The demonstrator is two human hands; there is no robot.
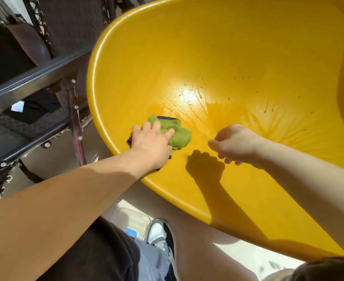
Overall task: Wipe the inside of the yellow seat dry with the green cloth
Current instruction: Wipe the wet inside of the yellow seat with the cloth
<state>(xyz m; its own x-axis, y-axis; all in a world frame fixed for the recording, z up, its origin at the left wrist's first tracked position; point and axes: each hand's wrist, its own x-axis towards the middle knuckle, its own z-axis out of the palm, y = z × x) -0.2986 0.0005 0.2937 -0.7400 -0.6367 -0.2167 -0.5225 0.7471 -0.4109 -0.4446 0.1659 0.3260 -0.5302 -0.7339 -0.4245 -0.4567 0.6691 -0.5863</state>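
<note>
Glossy yellow seat (238, 57) fills the frame's right, smooth moulded bowl with rolled rim; droplets and wet streaks at centre, open room upper right. Left hand (152, 141) presses crumpled green cloth (179, 134) flat near the left rim, fingers spread. Right hand (235, 144) hovers mid-bowl, fingers loosely curled, empty. Dark metal frame (35, 76) at left.
</note>
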